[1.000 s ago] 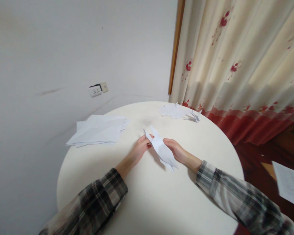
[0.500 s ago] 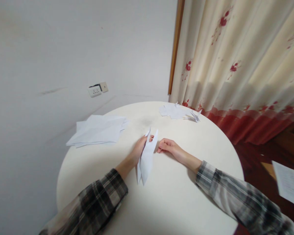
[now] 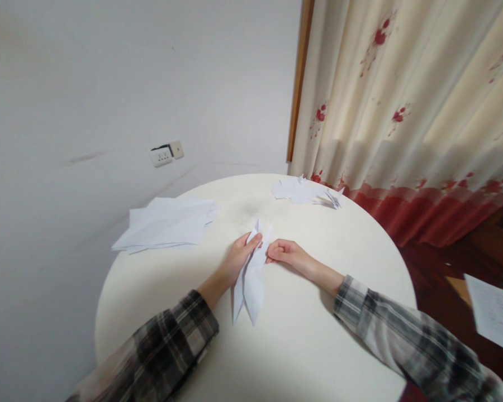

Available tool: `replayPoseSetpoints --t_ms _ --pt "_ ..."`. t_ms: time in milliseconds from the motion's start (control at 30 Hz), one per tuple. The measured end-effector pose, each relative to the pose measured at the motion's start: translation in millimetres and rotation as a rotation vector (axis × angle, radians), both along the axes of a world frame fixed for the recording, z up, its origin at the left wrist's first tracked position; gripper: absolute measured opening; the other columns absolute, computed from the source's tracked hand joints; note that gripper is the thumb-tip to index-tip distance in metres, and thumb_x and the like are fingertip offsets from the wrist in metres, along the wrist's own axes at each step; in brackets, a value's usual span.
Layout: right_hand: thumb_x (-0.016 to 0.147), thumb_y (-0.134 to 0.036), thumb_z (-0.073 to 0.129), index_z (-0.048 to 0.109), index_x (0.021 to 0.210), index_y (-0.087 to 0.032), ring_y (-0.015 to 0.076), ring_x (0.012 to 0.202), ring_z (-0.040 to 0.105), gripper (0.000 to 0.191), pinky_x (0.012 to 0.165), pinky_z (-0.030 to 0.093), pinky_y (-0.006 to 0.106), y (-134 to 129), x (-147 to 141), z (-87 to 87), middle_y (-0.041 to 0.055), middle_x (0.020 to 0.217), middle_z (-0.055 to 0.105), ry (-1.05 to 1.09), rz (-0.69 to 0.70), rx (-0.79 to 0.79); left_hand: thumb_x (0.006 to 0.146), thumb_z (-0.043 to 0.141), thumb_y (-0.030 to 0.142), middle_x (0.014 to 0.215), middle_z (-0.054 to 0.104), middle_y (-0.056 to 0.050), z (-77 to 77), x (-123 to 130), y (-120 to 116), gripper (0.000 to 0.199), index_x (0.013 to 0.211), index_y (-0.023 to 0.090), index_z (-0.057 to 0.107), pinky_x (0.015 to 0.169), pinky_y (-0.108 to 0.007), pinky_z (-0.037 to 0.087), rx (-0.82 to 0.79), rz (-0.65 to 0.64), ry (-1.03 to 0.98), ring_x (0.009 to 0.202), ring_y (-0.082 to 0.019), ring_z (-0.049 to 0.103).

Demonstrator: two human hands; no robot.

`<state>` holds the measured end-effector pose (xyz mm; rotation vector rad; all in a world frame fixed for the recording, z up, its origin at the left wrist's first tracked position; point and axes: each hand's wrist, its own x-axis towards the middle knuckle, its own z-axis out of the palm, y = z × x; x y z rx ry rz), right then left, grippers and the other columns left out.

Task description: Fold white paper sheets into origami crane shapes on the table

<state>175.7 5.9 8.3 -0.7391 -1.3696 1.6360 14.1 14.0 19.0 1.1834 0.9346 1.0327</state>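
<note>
A long white folded paper stands tilted over the table, its layers parted into points at the top and bottom. My left hand grips its left side, with the thumb in front near the upper points and the other fingers mostly hidden behind. At the paper's right edge is my right hand, its fingers curled closed and the fingertips against that edge; exactly how they grip it is hard to see.
The round white table carries a stack of white paper sheets at the left. Toward the back right lie a flat piece of paper and a small folded paper figure. A wall is behind; a flowered curtain hangs at the right.
My left thumb has come over the front of the folded paper. The paper has turned and its lower points have spread apart. My right hand has shifted slightly left, against the paper's edge.
</note>
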Motion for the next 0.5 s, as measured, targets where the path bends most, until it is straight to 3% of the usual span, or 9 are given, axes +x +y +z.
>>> replayPoseSetpoints --t_ms 233,500 --pt "0.062 -0.038 0.072 0.057 0.068 -0.015 0.0087 0.060 0.055 0.029 0.064 0.040 0.024 -1.6 -0.3 2.1 -0.0018 0.062 0.062 -0.002 -0.036 0.003 0.071 0.055 0.056 0.053 0.047 0.005 -7.3 -1.0 5.1 0.039 0.068 0.018 0.048 0.044 -0.020 0.029 0.070 0.000 0.105 0.045 -0.008 0.041" --pt "0.059 -0.034 0.075 0.052 0.072 -0.016 0.0098 0.063 0.058 0.032 0.064 0.040 0.024 -1.5 -0.7 1.9 -0.0010 0.064 0.064 0.060 -0.083 -0.019 0.067 0.056 0.059 0.051 0.044 0.005 -3.3 -1.2 7.9 0.044 0.065 0.016 0.048 0.043 -0.020 0.027 0.028 -0.007 0.007 0.042 -0.007 0.038"
